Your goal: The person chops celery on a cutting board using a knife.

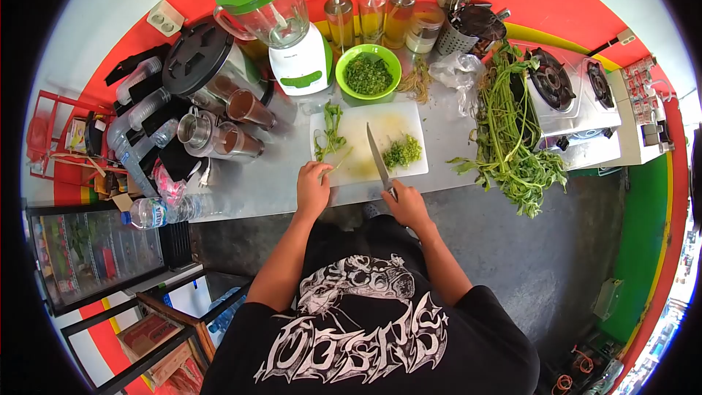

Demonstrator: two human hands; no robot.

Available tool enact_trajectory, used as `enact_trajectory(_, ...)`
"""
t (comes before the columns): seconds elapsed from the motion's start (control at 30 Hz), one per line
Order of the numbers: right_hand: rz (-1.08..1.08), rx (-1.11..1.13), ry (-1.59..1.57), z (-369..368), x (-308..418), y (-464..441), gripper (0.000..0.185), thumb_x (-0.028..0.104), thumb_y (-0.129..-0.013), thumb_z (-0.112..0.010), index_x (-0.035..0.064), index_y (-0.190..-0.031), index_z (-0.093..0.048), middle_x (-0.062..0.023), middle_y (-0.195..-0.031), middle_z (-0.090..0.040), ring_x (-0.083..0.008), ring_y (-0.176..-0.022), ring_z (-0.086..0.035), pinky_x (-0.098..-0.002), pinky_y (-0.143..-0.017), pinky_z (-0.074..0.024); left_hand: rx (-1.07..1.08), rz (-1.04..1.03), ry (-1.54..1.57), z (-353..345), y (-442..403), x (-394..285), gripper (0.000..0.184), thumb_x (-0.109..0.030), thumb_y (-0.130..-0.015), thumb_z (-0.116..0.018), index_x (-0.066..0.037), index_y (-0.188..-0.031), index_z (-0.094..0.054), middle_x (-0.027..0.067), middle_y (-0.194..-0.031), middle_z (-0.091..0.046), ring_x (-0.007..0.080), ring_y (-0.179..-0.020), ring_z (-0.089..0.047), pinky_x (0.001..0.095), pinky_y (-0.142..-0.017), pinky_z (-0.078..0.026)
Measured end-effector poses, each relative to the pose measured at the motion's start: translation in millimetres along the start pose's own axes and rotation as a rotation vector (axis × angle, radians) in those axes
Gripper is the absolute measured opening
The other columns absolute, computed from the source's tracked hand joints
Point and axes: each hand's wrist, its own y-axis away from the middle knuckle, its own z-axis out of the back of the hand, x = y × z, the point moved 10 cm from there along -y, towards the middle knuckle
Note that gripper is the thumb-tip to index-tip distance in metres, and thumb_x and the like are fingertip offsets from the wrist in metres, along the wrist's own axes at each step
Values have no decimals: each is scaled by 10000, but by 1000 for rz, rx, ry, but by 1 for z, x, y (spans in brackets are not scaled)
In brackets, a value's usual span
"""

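My right hand is wrapped round the handle of a kitchen knife, its blade pointing away from me over the white cutting board. Just right of the blade lies a small heap of chopped greens. At the board's near left edge my left hand is closed, fingers pinched on a thin pale green stem. Leafy green stalks rest on the left side of the board, apart from the chopped heap.
Behind the board stand a green bowl of chopped greens and a blender. A large bunch of leafy stalks hangs over the counter edge at right, beside a gas stove. Brown-filled pitchers and a water bottle are at left.
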Motion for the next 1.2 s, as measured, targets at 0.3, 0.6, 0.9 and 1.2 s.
enact_trajectory(0.3, -7, -4, 226, 4, 2, -17, 330, 346, -944, -652, 16, -958, -647, -230, -773, -690, -474, -783, -665, -564, -731, -523, 19, -4, 66, -24, -30, -27, 256, -7, -872, -654, -49, -1122, -683, 140, -1104, -613, 363, -1112, -575, 452, -957, -481)
enact_trajectory(0.6, -36, 1, 388, 13, 2, -29, 328, 353, -943, -641, 33, -894, -697, -237, -830, -713, -435, -800, -706, -543, -747, -561, 149, 6, 127, -50, -51, -25, 174, 31, -851, -713, -1, -1021, -693, 110, -888, -669, 248, -773, -650, 365, -734, -540)
enact_trajectory(0.9, -77, -74, 437, 27, -3, -24, 363, 365, -937, -642, 15, -854, -697, -253, -824, -708, -439, -781, -704, -542, -730, -563, 273, -76, 191, -78, -47, -49, 161, 16, -825, -697, -4, -981, -736, 142, -931, -694, 312, -840, -690, 404, -747, -551)
enact_trajectory(1.2, -152, -171, 414, 32, 8, -26, 340, 337, -925, -653, 4, -873, -701, -260, -856, -711, -452, -819, -703, -542, -757, -561, 327, -201, 75, -92, -36, -78, 101, -62, -823, -713, -45, -919, -741, 132, -905, -674, 343, -902, -663, 451, -778, -529)
